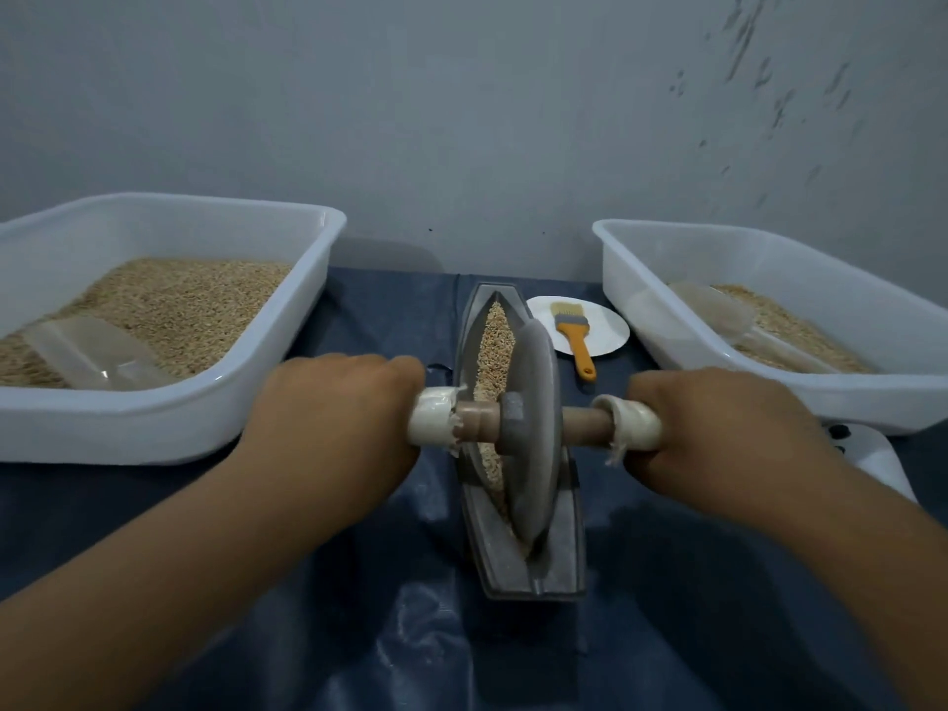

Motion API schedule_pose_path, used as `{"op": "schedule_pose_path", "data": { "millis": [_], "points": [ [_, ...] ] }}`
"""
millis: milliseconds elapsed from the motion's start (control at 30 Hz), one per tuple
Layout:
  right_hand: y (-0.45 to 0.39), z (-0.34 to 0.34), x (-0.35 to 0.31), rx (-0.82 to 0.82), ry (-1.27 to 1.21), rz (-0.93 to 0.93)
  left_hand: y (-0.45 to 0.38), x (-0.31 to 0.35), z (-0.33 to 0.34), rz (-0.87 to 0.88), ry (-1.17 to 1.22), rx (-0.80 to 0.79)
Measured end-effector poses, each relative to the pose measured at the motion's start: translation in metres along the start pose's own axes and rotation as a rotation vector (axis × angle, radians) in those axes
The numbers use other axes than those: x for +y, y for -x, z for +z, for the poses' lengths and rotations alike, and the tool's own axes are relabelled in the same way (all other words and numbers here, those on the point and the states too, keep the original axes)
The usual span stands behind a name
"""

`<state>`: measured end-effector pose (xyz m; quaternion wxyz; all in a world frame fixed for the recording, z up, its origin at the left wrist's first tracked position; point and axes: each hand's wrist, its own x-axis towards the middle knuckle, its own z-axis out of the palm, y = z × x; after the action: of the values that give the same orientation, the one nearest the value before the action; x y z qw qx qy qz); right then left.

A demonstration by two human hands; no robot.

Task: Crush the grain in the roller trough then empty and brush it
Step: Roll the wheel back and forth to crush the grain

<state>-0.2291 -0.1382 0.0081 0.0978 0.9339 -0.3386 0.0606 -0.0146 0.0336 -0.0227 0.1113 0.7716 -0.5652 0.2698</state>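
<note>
A narrow grey boat-shaped trough (554,567) lies lengthwise on the blue cloth, with tan grain (495,341) along its groove. A grey stone roller wheel (533,428) stands upright in the trough near its middle, on a wooden axle (585,423) whose ends are wrapped in white cloth. My left hand (333,407) grips the left wrapped end and my right hand (718,418) grips the right one. An orange-handled brush (574,336) lies on a white plate (605,320) behind the trough on the right.
A white tub (169,407) full of grain with a clear scoop (92,356) stands at the left. Another white tub (641,300) holds less grain and a clear scoop (718,310) at the right. A white object (877,454) lies by my right wrist. A grey wall stands close behind.
</note>
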Motion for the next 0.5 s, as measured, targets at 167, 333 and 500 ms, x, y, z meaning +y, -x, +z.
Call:
{"op": "schedule_pose_path", "data": {
  "millis": [167,333,500],
  "points": [
    [-0.01,0.006,-0.003,-0.029,-0.02,0.035,-0.005,-0.004,0.01,-0.007,0.004,0.002],
    [-0.075,0.042,-0.001,0.136,-0.002,0.072,-0.057,-0.016,0.046,-0.155,-0.008,-0.215],
    [-0.131,0.046,0.003,0.16,-0.038,0.103,-0.101,-0.031,0.07,-0.136,-0.046,-0.067]
  ]
}}
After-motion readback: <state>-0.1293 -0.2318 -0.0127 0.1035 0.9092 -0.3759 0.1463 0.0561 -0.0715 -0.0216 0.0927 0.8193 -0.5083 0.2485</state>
